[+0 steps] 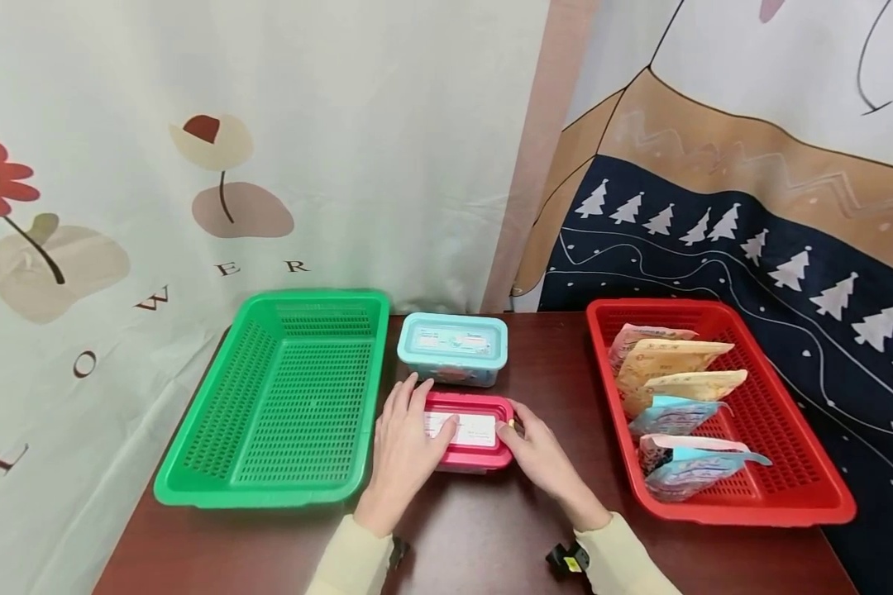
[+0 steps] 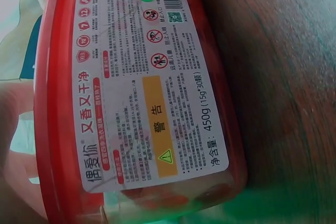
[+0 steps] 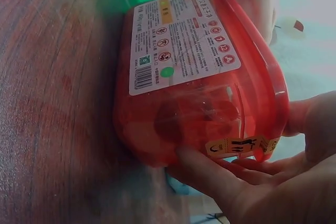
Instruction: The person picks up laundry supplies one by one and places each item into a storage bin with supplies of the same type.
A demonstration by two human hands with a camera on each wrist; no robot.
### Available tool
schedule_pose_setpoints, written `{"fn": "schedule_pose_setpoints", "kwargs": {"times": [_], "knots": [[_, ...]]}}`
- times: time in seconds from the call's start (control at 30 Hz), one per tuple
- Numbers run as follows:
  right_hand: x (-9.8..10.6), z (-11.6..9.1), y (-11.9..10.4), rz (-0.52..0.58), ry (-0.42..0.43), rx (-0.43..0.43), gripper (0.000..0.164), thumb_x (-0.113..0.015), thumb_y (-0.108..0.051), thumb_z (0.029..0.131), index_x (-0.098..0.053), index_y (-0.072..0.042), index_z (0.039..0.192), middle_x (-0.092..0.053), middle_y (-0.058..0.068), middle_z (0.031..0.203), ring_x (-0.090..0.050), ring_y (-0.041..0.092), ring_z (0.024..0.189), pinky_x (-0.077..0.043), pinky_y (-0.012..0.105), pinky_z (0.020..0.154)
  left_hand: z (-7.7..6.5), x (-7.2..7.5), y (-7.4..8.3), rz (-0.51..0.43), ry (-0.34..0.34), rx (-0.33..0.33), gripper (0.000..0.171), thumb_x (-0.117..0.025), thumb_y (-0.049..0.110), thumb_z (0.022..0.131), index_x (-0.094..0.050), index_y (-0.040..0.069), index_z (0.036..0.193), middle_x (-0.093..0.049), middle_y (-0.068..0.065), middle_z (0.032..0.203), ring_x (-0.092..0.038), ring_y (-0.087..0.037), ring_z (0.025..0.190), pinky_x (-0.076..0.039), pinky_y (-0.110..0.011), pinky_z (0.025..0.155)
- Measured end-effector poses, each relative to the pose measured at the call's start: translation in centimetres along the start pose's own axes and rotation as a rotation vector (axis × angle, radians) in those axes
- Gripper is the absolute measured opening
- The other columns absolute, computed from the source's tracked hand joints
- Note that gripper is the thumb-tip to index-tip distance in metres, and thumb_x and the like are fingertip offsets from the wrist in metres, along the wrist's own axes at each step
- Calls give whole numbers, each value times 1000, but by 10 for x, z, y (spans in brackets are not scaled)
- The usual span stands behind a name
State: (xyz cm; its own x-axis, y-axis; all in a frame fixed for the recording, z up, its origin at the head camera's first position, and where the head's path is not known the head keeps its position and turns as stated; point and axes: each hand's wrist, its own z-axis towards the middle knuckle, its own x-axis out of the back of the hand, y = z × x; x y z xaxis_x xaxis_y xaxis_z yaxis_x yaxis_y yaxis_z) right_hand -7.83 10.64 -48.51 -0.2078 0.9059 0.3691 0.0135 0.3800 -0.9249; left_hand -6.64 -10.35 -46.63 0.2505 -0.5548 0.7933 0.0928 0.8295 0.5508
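Note:
A pink-red lidded plastic box sits on the table between the two hands. In the left wrist view, its front bears a white printed label with an orange warning strip. My left hand grips the box's left end, thumb on the lid and fingers reaching toward its far side. At the other end, my right hand holds the corner. Its thumb lies on the lid while the fingers curl against the end wall, beside a small yellow sticker. Just behind stands a light-blue lidded box.
A green perforated basket stands to the left of the boxes. On the right, a red basket holds several upright pouches. Printed curtains hang behind the brown table.

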Motion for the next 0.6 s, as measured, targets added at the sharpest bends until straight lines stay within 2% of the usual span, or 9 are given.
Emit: {"fn": "schedule_pose_setpoints", "kwargs": {"times": [0.13, 0.33, 0.47, 0.6], "knots": [[6, 0, 2, 13, 16, -8, 54, -60, -17, 103, -45, 8, 149, -57, 24, 142, -58, 34, 129, -46, 52, 108, -1, 0, 1, -94, 0, -12, 66, -80, 30, 87, -57, 4, 144, -46, -16, 156, -41, -40, 144, -39, -62, 111], [19, 2, 9, 14, 49, -25, 51, -57, -14, 106, -44, 9, 150, -57, 25, 143, -57, 32, 127, -45, 52, 109, -6, -3, -1, -226, 16, -34, 65, -81, 25, 86, -58, 6, 144, -43, -13, 159, -45, -37, 142, -46, -58, 107], [28, 4, 14, 12, 72, -20, 50, -54, -13, 106, -44, 9, 150, -56, 26, 144, -56, 33, 128, -44, 52, 110, -8, -8, -1, -296, -30, -68, 66, -79, 26, 86, -57, 8, 146, -40, -9, 163, -37, -36, 149, -43, -60, 109], [36, 4, 19, -9, 127, -14, 47, -54, -13, 106, -48, 8, 148, -57, 26, 143, -54, 33, 129, -40, 52, 113, -8, -15, -1, -365, -91, -124, 70, -77, 27, 87, -53, 7, 149, -35, -11, 165, -28, -36, 153, -42, -62, 110]]}}
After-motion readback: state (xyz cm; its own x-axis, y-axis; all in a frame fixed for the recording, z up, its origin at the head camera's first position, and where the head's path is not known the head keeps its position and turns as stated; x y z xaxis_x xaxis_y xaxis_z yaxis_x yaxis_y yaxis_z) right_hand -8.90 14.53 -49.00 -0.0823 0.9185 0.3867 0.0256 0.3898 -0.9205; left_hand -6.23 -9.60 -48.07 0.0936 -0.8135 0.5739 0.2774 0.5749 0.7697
